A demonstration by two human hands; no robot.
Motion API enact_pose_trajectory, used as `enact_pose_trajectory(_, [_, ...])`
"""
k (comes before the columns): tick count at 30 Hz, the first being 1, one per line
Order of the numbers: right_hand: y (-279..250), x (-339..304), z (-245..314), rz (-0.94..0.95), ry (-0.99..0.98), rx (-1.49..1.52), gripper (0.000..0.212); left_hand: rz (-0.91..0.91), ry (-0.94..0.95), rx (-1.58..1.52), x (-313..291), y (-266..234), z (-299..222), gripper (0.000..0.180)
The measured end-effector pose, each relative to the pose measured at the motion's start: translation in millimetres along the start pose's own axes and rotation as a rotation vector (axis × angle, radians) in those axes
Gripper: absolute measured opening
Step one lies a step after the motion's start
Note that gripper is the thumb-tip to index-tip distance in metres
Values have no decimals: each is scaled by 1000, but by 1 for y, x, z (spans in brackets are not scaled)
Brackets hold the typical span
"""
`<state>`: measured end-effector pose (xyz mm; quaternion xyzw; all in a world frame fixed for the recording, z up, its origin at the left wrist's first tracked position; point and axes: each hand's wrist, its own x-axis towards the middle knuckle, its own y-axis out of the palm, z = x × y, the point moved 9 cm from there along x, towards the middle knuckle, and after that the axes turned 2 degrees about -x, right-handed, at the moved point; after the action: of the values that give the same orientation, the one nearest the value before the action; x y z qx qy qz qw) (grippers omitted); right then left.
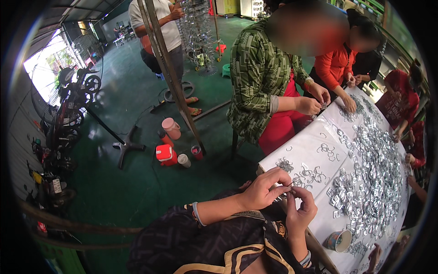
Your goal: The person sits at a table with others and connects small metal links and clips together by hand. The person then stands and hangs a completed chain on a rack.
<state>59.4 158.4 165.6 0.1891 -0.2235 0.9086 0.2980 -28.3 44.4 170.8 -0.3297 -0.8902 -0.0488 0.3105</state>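
Pinches a small piece (291,185), mostly hidden, in fingertips of both left hand (264,189) and right hand (302,209), at near edge of white table (303,148); has curved metal hooks (312,176) loose on table, silver pieces (365,182) heaped toward its middle; has 1 cup (336,242) near its edge.

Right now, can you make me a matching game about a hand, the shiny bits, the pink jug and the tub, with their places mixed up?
1. left hand
2. shiny metal pieces
3. pink jug
4. round tub

A. on the green floor
B. fingertips meeting those of the right hand
C. near the table's edge
D. heaped across the table

Pairs: 1-B, 2-D, 3-A, 4-C
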Motion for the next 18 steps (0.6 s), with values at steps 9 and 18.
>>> enact_pose_trajectory(9, [-2, 1, -2, -41, -58, 3, 17, -34, 33, -16, 2, 0, -1, 10])
enact_pose_trajectory(18, [-5, 1, -9, -47, -42, 80, 19, -46, 6, -58, 2, -3, 4, 11])
